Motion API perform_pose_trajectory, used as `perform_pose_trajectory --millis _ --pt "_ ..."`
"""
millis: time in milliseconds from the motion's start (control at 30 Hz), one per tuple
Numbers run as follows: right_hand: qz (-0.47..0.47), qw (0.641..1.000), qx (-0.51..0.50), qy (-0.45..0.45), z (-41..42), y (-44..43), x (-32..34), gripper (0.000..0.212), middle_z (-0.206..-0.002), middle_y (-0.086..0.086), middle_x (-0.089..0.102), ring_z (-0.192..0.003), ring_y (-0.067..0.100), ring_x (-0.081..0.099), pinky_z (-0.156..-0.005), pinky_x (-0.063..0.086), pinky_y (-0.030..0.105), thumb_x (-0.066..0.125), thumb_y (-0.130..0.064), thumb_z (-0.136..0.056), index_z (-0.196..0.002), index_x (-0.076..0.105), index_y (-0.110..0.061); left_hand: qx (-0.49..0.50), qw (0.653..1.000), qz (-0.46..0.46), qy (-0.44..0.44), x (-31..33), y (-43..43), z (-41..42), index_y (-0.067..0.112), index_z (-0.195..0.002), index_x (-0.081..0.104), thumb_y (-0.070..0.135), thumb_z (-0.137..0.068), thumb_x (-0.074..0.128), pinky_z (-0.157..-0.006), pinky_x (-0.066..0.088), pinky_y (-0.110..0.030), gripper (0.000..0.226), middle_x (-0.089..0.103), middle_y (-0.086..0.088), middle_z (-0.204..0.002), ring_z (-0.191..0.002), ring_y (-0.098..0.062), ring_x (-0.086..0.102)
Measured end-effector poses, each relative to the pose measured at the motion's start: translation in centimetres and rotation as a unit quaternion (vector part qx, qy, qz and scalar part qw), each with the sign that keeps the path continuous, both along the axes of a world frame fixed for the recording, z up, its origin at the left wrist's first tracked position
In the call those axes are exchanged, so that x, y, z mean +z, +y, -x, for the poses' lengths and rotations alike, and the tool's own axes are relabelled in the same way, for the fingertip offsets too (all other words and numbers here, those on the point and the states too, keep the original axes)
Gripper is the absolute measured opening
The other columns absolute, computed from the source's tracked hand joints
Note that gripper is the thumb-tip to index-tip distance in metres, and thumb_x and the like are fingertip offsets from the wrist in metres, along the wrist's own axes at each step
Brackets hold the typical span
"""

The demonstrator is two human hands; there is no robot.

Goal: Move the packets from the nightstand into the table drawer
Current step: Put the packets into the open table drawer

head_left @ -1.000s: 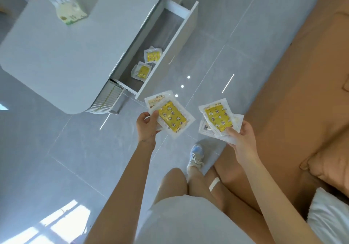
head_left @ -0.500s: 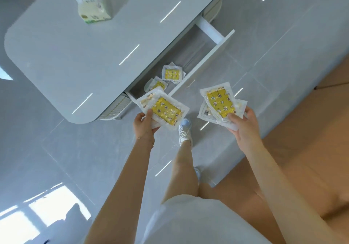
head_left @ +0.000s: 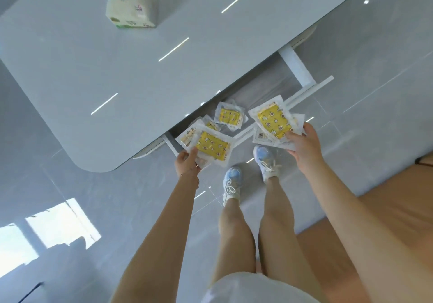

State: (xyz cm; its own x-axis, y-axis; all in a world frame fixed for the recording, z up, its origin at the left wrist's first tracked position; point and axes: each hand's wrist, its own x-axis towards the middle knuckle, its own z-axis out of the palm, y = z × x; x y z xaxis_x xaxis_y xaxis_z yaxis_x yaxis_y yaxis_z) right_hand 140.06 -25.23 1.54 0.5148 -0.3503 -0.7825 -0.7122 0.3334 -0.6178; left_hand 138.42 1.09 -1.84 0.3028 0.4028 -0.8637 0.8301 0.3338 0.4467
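Observation:
My left hand (head_left: 187, 163) grips a small stack of clear packets with yellow patterned contents (head_left: 212, 145), held over the near left corner of the open table drawer (head_left: 307, 92). My right hand (head_left: 302, 148) holds another stack of the same packets (head_left: 274, 121) above the drawer's front panel. Inside the drawer lies a yellow packet (head_left: 229, 116), and a second one (head_left: 210, 124) is partly hidden behind the left stack.
The grey table (head_left: 140, 68) carries a tissue pack (head_left: 130, 14) at its far left. My feet in white and blue sneakers (head_left: 267, 162) stand on the grey tiled floor just in front of the drawer. An orange-brown bed surface (head_left: 386, 197) lies at right.
I have stepped up to the table. Both hands with their packet stacks moved forward and now hover over the open drawer, which fills more of the view.

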Motion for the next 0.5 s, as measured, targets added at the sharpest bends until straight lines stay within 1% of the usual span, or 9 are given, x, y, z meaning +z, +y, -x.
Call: perform_pose_trajectory --millis 100,167,200,267,300,333,367,433,500 --pt "0.005 0.999 0.038 0.024 -3.4 -0.2 -4.6 0.035 -0.105 0.004 0.065 -0.092 0.020 0.065 -0.072 0.054 0.032 0.055 0.005 -0.088 -0.116 0.057 -0.018 0.022 0.999 -0.007 0.033 -3.7 -0.2 -2.0 0.021 -0.080 0.056 0.018 -0.091 0.062 -0.084 0.056 -0.040 0.012 0.065 -0.008 -0.094 -0.086 -0.025 0.064" --pt "0.011 0.998 0.060 0.035 -5.5 -0.3 -7.6 0.035 -0.108 0.008 0.064 -0.094 0.023 0.064 -0.074 0.054 0.033 0.055 0.005 -0.088 -0.116 0.058 -0.016 0.045 0.998 0.001 0.045 -6.5 -0.3 -3.2 0.019 -0.081 0.058 0.017 -0.091 0.061 -0.085 0.056 -0.041 0.010 0.066 -0.010 -0.097 -0.087 -0.025 0.066" --pt "0.014 0.997 0.073 0.036 -6.5 -0.4 -9.1 0.034 -0.106 0.008 0.064 -0.094 0.023 0.064 -0.075 0.054 0.034 0.054 0.006 -0.088 -0.114 0.058 -0.015 0.053 0.997 0.007 0.048 -7.9 -0.5 -3.8 0.018 -0.083 0.058 0.017 -0.091 0.061 -0.083 0.057 -0.041 0.008 0.067 -0.011 -0.099 -0.086 -0.025 0.067" --pt "0.021 0.994 0.101 0.042 -8.5 -0.2 -11.6 0.030 -0.098 0.004 0.065 -0.091 0.021 0.063 -0.071 0.052 0.030 0.053 0.006 -0.088 -0.107 0.058 -0.016 0.069 0.996 0.022 0.051 -10.2 -0.6 -4.9 0.014 -0.092 0.059 0.018 -0.092 0.059 -0.069 0.060 -0.036 0.004 0.067 -0.010 -0.098 -0.079 -0.023 0.067" --pt "0.028 0.991 0.123 0.046 -9.5 -0.1 -12.7 0.028 -0.096 0.001 0.064 -0.090 0.020 0.062 -0.068 0.050 0.028 0.053 0.005 -0.089 -0.106 0.057 -0.017 0.080 0.995 0.028 0.053 -11.2 -0.7 -5.3 0.011 -0.099 0.058 0.018 -0.092 0.059 -0.061 0.060 -0.033 0.010 0.067 -0.009 -0.098 -0.076 -0.021 0.067" --pt "0.040 0.987 0.150 0.049 -10.3 0.0 -13.7 0.028 -0.097 0.001 0.064 -0.092 0.020 0.061 -0.067 0.049 0.027 0.052 0.004 -0.090 -0.107 0.057 -0.017 0.086 0.994 0.032 0.057 -12.3 -0.8 -5.6 0.010 -0.107 0.057 0.018 -0.092 0.060 -0.058 0.059 -0.031 0.017 0.066 -0.008 -0.099 -0.077 -0.022 0.067" --pt "0.051 0.981 0.178 0.051 -11.1 0.0 -14.8 0.029 -0.100 0.003 0.064 -0.093 0.020 0.061 -0.067 0.048 0.027 0.052 0.004 -0.090 -0.109 0.057 -0.017 0.088 0.994 0.032 0.060 -13.4 -1.0 -5.8 0.009 -0.113 0.056 0.019 -0.091 0.060 -0.062 0.059 -0.032 0.024 0.066 -0.009 -0.101 -0.080 -0.023 0.067" --pt "0.063 0.971 0.226 0.051 -12.3 0.1 -16.8 0.032 -0.105 0.005 0.064 -0.094 0.021 0.062 -0.067 0.049 0.026 0.051 0.004 -0.089 -0.115 0.059 -0.014 0.088 0.994 0.030 0.064 -15.5 -1.5 -6.1 0.008 -0.121 0.055 0.019 -0.090 0.062 -0.079 0.057 -0.039 0.033 0.066 -0.010 -0.108 -0.092 -0.027 0.067" --pt "0.080 0.963 0.252 0.060 -13.3 0.2 -18.7 0.031 -0.102 0.005 0.065 -0.090 0.021 0.062 -0.067 0.048 0.025 0.051 0.003 -0.088 -0.112 0.061 -0.014 0.096 0.993 0.028 0.067 -17.4 -2.2 -6.4 0.010 -0.123 0.055 0.017 -0.091 0.061 -0.089 0.054 -0.043 0.033 0.065 -0.010 -0.110 -0.097 -0.028 0.066"
